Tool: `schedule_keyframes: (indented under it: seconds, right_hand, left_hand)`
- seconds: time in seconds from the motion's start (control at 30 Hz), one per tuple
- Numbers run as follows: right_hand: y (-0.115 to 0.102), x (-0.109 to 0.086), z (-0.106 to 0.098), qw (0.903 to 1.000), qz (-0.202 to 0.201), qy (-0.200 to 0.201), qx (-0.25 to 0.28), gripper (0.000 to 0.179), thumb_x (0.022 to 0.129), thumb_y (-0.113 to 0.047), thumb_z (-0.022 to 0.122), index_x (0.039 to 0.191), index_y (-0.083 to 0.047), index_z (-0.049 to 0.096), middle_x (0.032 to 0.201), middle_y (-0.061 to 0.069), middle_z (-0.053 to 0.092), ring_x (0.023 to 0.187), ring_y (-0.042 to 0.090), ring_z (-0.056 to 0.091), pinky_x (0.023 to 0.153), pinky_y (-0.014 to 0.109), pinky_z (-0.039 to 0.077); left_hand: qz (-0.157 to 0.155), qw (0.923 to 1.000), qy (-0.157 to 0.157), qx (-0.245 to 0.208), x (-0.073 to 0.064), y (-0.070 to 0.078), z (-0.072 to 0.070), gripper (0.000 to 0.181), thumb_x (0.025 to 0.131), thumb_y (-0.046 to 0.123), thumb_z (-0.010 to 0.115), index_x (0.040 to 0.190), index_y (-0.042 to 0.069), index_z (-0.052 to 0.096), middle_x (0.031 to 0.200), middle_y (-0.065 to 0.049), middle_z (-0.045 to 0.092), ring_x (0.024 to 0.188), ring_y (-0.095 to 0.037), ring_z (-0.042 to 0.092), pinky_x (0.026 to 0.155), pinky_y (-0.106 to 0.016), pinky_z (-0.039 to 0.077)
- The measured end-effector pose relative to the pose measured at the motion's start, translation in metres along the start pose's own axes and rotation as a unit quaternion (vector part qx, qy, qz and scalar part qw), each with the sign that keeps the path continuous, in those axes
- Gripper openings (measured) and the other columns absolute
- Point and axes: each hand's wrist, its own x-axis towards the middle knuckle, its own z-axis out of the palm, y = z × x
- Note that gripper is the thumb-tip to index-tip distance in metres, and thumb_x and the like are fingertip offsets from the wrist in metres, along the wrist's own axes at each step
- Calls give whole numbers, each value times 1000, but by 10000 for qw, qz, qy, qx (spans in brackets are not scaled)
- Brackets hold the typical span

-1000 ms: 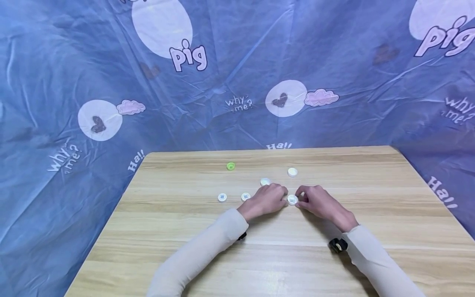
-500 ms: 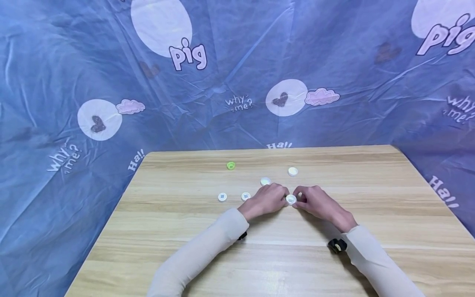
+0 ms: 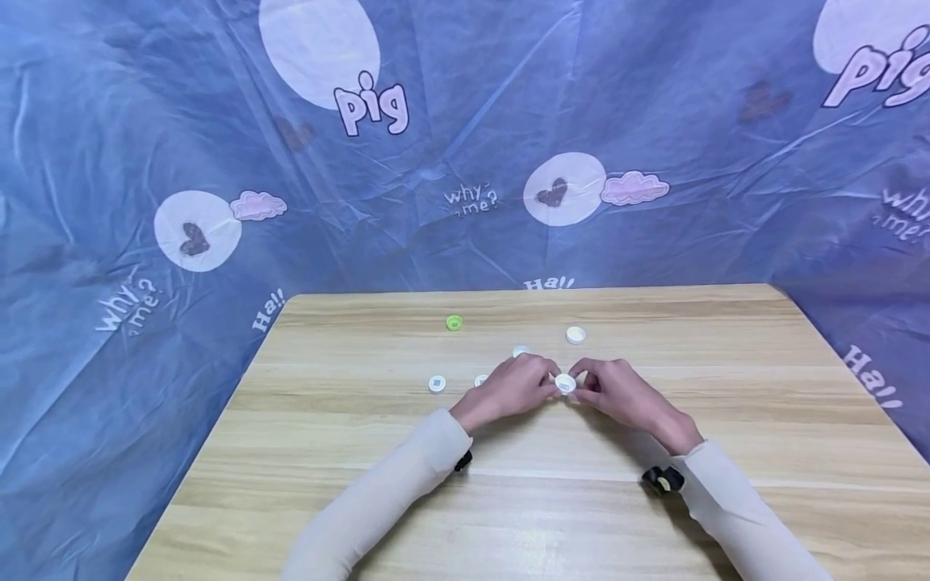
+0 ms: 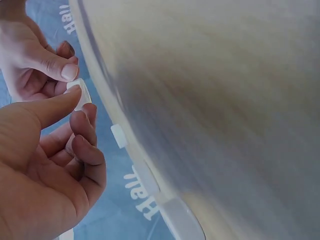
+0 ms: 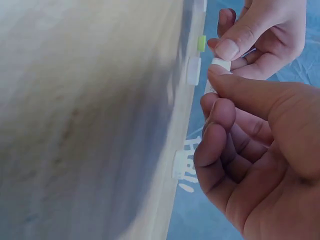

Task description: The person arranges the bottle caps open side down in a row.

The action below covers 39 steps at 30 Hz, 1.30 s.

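A small white round cap (image 3: 565,383) with a square mark on its face sits between my two hands. My left hand (image 3: 512,386) pinches it from the left, thumb on its rim in the left wrist view. From the right, my right hand (image 3: 625,395) pinches the same cap (image 5: 221,64) between thumb and fingers. In both wrist views the cap stands on edge, close over the table, and fingertips cover part of it. Right behind my left hand, two more white caps show only in part, one farther back (image 3: 521,351) and one to the left (image 3: 480,380).
On the wooden table (image 3: 508,500), another white cap (image 3: 437,384) lies left of my hands and one (image 3: 576,335) behind them. A green cap (image 3: 454,323) lies near the back edge. A blue printed cloth (image 3: 407,226) hangs behind the table.
The held cap has moved slightly left and back, and its face has tilted. My left hand has shifted a little left, covering more of the white cap beside it. My right hand has followed the cap left.
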Motion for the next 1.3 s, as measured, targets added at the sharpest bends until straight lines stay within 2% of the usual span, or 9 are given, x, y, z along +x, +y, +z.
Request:
schedule_keyframes:
  seconds: [0.13, 0.4, 0.63, 0.83, 0.93, 1.03, 1.17, 1.3]
  right_hand:
    - [-5, 1, -2, 9999, -103, 120, 51, 22, 84, -12, 72, 104, -4, 65, 65, -4, 61, 54, 5, 52, 51, 22, 46]
    - [-15, 5, -8, 9977, -322, 597, 13, 27, 84, -15, 73, 107, -5, 65, 67, -2, 63, 56, 4, 53, 54, 23, 47]
    - [-23, 9, -13, 9914, -660, 1126, -61, 29, 83, -16, 74, 107, -2, 64, 66, -10, 59, 54, 2, 53, 52, 22, 48]
    - [-25, 11, -16, 9835, -942, 1544, -49, 29, 83, -17, 75, 106, -4, 65, 66, -12, 59, 52, 0, 53, 49, 22, 46]
    - [-25, 11, -17, 9794, -1033, 1738, 5, 28, 83, -15, 75, 107, -5, 65, 66, -12, 59, 53, 0, 54, 50, 22, 47]
    - [-25, 11, -17, 9758, -1102, 1886, 42, 29, 82, -13, 75, 107, -5, 64, 67, -12, 59, 55, 1, 55, 51, 21, 48]
    - [-24, 11, -15, 9725, -1241, 1972, 29, 30, 82, -13, 75, 108, -5, 64, 68, -12, 58, 56, 1, 55, 52, 19, 47]
    - [-24, 10, -13, 9698, -1393, 2001, 15, 32, 81, -12, 76, 110, -6, 64, 69, -12, 59, 57, 1, 55, 52, 17, 47]
  left_hand:
    - [7, 9998, 131, -135, -4, -1, -5, 23, 90, 24, 66, 110, 12, 69, 68, 13, 58, 61, -1, 51, 56, -15, 42]
    - [222, 9979, 516, -326, -12, -2, -22, 30, 90, 22, 66, 115, 7, 65, 75, 12, 59, 60, 0, 52, 57, -13, 43]
    - [367, 9952, 813, -392, -13, -1, -34, 31, 91, 24, 65, 116, 6, 65, 74, 13, 58, 60, 0, 52, 58, -13, 43]
    - [415, 9934, 860, -631, -12, -2, -45, 31, 91, 24, 66, 116, 7, 65, 73, 11, 59, 58, -2, 50, 57, -16, 42]
    - [347, 9913, 778, -1002, -13, -5, -51, 31, 91, 24, 66, 117, 7, 65, 76, 9, 62, 58, -5, 51, 57, -18, 43]
    - [138, 9841, 575, -1675, -15, -10, -55, 29, 91, 25, 66, 116, 10, 66, 80, 4, 64, 59, -13, 57, 52, -21, 44]
    - [-78, 9688, 288, -2459, -17, -16, -57, 29, 91, 31, 64, 114, 13, 67, 84, -3, 67, 63, -21, 61, 50, -24, 43]
    - [-160, 9559, 79, -2930, -17, -21, -55, 29, 93, 35, 61, 113, 16, 68, 87, -7, 67, 63, -19, 59, 51, -25, 43]
